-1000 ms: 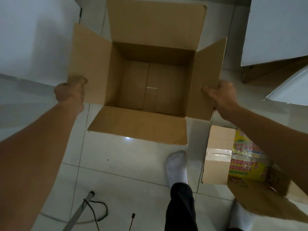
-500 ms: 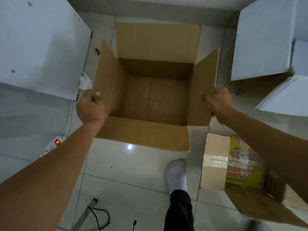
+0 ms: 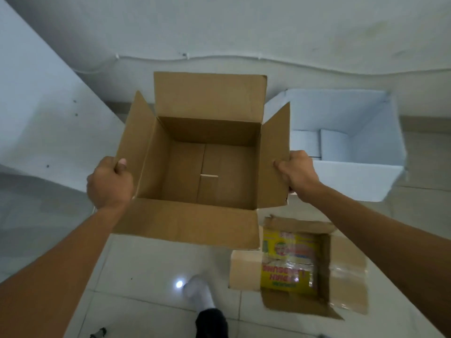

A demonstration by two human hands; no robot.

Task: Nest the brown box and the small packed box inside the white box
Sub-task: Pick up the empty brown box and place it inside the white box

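The brown box [image 3: 202,167] is open and empty, its four flaps spread, held up off the tiled floor in the middle of the view. My left hand [image 3: 109,182] grips its left flap and my right hand [image 3: 296,170] grips its right flap. The white box [image 3: 351,152] stands open on the floor at the right, just behind the brown box's right flap. The small packed box [image 3: 300,264], holding yellow printed packets, lies on the floor at lower right, below my right forearm.
A large white panel [image 3: 44,113] leans at the left. A white wall [image 3: 244,32] with a cable along its base runs across the back. My foot in a white sock [image 3: 197,292] stands on the tiles near the bottom centre.
The brown box has been lifted and carried up and to the right, toward the white box. My view has tilted up, so the whole white box and the wall now show.
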